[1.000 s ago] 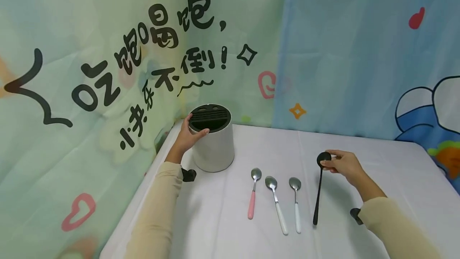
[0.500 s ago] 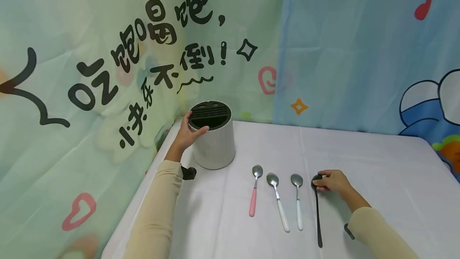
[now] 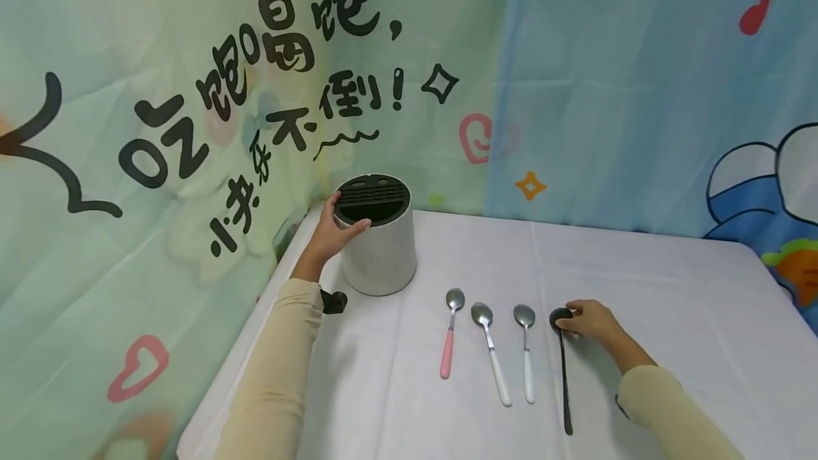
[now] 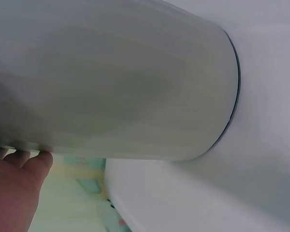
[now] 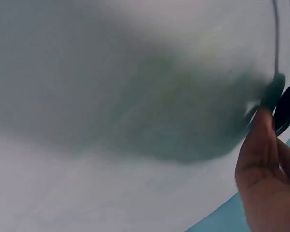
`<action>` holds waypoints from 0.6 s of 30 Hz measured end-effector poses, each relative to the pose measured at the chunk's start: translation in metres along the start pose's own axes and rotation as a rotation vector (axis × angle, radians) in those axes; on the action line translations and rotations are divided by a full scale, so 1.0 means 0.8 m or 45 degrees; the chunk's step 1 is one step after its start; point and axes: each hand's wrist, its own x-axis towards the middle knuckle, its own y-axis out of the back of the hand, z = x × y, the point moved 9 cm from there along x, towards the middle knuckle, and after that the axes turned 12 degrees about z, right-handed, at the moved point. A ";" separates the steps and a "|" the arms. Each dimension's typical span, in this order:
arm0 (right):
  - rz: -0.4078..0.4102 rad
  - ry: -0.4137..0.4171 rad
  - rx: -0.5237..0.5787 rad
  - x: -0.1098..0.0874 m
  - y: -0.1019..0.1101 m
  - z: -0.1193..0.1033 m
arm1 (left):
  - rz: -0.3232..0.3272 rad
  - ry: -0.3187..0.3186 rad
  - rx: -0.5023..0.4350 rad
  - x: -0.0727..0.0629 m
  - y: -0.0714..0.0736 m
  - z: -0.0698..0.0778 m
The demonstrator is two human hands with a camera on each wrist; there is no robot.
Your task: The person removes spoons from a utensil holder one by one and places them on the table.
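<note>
My left hand [image 3: 328,238] holds the upper side of a white cylindrical utensil holder [image 3: 381,261], thumb at the front of its rim and fingers at the left. Its black slotted top faces up. The left wrist view shows the holder's smooth wall [image 4: 125,82] and fingertips against it. At the right, a black long-handled spoon [image 3: 565,382] lies on the table, handle toward me. My right hand [image 3: 594,321] pinches its bowl, which the fingers partly cover. In the right wrist view the spoon's dark bowl [image 5: 286,110] is beside the thumb and fingers.
Left of the black spoon lie a pink-handled spoon [image 3: 449,336] and two white-handled spoons, one angled [image 3: 493,357] and one straighter [image 3: 527,353]. They rest apart on the white tablecloth [image 3: 696,282]. Printed curtains [image 3: 613,91] stand behind and at the left.
My right hand has lowered the black spoon toward me and slightly left, onto the table beside the other spoons. My left hand has stayed on the holder.
</note>
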 end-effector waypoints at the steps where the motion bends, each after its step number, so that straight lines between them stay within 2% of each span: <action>1: 0.009 0.035 -0.029 -0.002 0.001 -0.001 | -0.001 0.000 0.001 0.000 0.000 -0.001; 4: 0.068 0.137 -0.078 -0.008 0.007 -0.006 | 0.005 0.006 0.001 0.002 0.004 -0.006; 8: 0.162 0.181 -0.053 -0.018 0.020 -0.002 | 0.024 -0.020 0.007 0.004 0.011 -0.013; 13: 0.195 0.218 -0.043 -0.030 0.038 0.003 | 0.096 -0.065 0.087 -0.002 0.029 -0.022; 16: 0.233 0.252 -0.074 -0.035 0.054 0.000 | 0.159 -0.143 0.166 -0.010 0.040 -0.018; 18: 0.284 0.278 -0.099 -0.039 0.067 -0.007 | 0.225 -0.275 0.254 -0.018 0.044 -0.004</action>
